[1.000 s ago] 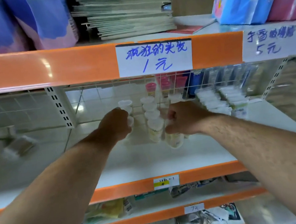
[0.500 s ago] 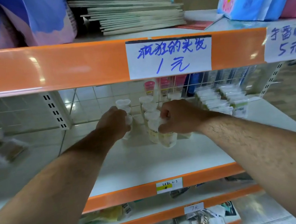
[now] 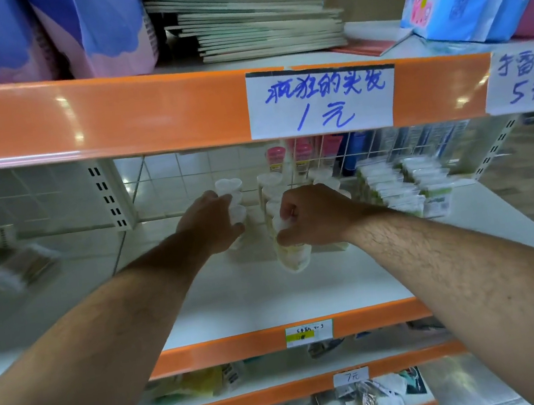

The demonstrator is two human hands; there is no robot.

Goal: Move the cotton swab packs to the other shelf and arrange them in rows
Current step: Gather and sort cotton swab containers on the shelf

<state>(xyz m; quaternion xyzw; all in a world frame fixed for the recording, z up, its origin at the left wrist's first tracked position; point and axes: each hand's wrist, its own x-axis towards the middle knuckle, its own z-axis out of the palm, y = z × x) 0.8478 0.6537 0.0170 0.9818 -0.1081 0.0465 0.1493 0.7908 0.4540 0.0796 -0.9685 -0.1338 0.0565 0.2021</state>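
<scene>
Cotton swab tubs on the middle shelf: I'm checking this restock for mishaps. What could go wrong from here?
1. The right hand pinches the tilted tub near its top only; it could slip and drop onto the shelf.
2. The left hand grips a left-row tub close beside the middle row; a nudge from either hand might topple the neighbouring tubs.

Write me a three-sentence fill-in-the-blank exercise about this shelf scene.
1. The right hand grips a cotton swab tub that is ____, not upright.
2. The left hand grips a second tub on the held tub's ____ side.
3. The handwritten sign directly above both hands gives a price of ____ 元.
Missing words: tilted; left; 1.
</scene>
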